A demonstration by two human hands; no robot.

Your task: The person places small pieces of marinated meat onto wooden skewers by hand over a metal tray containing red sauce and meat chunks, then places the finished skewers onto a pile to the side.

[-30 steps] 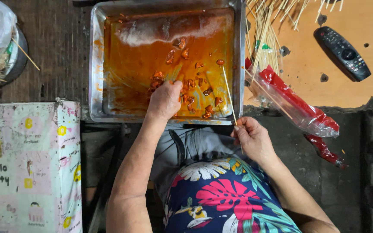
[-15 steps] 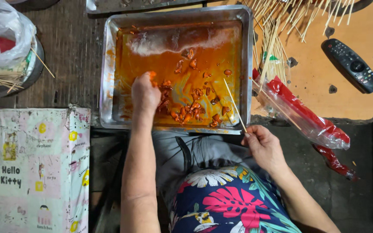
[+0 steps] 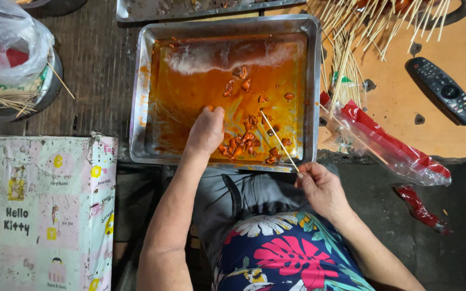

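Big steel tray (image 3: pixel 138 97) on the dark surface (image 3: pixel 98 70), awash with slick orange marinade. That's the risk, I'd say: greasy bits could slip from wet fingers, or the sharp skewer (image 3: pixel 279 141) could jab a fingertip. Left hand (image 3: pixel 206 131) is down in the sauce, fingers curled; whether it has a piece, I can't tell. Right hand (image 3: pixel 322 186) pinches the thin pale skewer at the near rim. The meat (image 3: pixel 241 144), small glossy reddish chunks, clusters near the tray's front edge.

tray (image 3: pixel 141 97): steel, rectangular, orange sauce | meat pieces (image 3: pixel 241 144): red-orange chunks, clustered near-right in tray (a few farther off) | skewer (image 3: pixel 279 141): thin bamboo, slanted over near-right rim
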